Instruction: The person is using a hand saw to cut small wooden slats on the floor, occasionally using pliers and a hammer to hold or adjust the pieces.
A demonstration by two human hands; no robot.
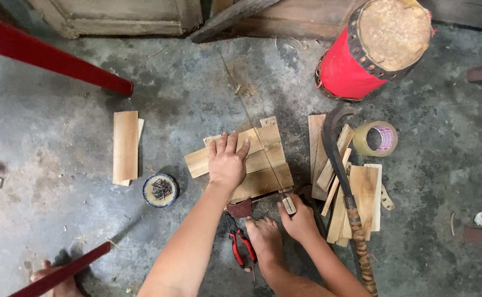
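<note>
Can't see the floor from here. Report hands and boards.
Left hand flat on stacked boards. Right hand gripping thin saw, blade across boards. Pliers beside, clear of blade.

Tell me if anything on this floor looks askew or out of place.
The wooden slats under the left hand lie fanned and tilted, edges unaligned. The slat pile at right is jumbled, with a curved sickle lying across it. Nothing looks spilled; the bowl of nails sits upright.

A red bar (59,278) hides the foot (59,286) at bottom edge.
</note>
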